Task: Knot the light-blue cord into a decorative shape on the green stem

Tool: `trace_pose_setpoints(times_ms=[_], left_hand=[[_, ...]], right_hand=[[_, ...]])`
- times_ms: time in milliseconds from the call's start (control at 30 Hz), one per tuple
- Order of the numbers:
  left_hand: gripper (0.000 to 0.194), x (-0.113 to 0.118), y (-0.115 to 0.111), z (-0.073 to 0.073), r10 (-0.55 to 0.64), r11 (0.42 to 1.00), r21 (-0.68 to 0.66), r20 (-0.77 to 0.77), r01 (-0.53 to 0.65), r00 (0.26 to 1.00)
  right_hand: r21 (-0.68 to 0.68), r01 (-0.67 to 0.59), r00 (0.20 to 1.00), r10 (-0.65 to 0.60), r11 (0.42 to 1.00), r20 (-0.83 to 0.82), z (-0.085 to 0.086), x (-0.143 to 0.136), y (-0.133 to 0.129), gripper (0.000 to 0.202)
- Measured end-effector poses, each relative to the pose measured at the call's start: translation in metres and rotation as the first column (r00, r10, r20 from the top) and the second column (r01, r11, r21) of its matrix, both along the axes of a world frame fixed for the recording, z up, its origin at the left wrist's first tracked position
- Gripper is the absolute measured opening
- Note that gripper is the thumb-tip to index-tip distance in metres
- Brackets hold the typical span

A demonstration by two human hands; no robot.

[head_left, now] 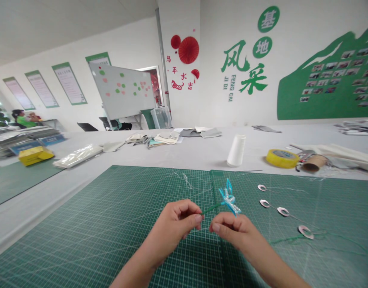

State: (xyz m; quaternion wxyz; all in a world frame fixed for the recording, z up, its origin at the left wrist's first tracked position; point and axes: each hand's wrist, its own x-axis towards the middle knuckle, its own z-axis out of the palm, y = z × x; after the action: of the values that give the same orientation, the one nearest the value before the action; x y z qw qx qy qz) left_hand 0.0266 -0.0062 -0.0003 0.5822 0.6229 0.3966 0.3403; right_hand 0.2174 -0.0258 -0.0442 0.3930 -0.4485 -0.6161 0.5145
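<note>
Between thumb and fingers, my left hand [182, 220] pinches the lower end of a green-wrapped stem [212, 208]. At the stem's far end is a light-blue flower ornament [230, 200] with white bead-like rows, tilted up to the right. My right hand [236, 230] is closed in a pinch just below the flower; what its fingertips hold, if anything, is too small to make out. Several pale oval pieces [283, 211] with thin wire or thread tails lie to the right. Green thread [287, 239] trails from the nearest one.
Under my hands are green cutting mats [136, 224] on a long pale table [202, 154]. Beyond them stand a white thread cone [237, 150], a yellow tape roll [282, 158] and a cardboard tube [314, 163]. A yellow box [36, 155] sits left. Another person [26, 119] is far left.
</note>
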Motion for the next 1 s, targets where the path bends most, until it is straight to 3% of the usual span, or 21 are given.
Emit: trace_pose_setpoints(times_ms=[200,400,533,667,767,867,1000], left_hand=[[0.014,-0.003,-0.002,0.000,-0.116,0.985,0.115,-0.090,0.126,0.989],[0.010,-0.005,-0.007,0.006,-0.276,0.945,0.124,-0.195,0.303,0.941],[0.010,-0.004,-0.010,0.005,-0.321,0.906,0.168,-0.326,0.389,0.889],[0.014,-0.002,-0.012,0.002,-0.231,0.863,0.297,-0.488,0.409,0.842],[0.017,-0.001,-0.012,-0.001,-0.092,0.836,0.397,-0.578,0.378,0.811],[0.019,0.000,-0.010,-0.004,0.035,0.819,0.467,-0.621,0.333,0.783],[0.023,0.001,-0.006,-0.008,0.144,0.829,0.502,-0.618,0.248,0.773]], right_hand=[[-0.100,0.061,0.998,-0.063,0.993,-0.010,-0.002,0.003,-0.001,0.026],[-0.059,-0.089,0.995,0.086,0.994,-0.052,-0.005,0.009,0.006,0.036],[-0.043,-0.067,0.998,0.068,0.997,0.006,-0.002,0.015,0.010,0.033],[0.067,-0.029,0.992,0.020,0.997,0.126,0.006,0.020,0.007,0.028],[0.196,0.039,0.953,-0.096,0.980,0.289,0.014,0.017,-0.001,0.025],[0.388,0.060,0.883,-0.230,0.920,0.408,0.022,0.011,-0.011,0.023],[0.577,-0.027,0.851,-0.285,0.816,0.442,0.024,0.004,-0.021,0.021]])
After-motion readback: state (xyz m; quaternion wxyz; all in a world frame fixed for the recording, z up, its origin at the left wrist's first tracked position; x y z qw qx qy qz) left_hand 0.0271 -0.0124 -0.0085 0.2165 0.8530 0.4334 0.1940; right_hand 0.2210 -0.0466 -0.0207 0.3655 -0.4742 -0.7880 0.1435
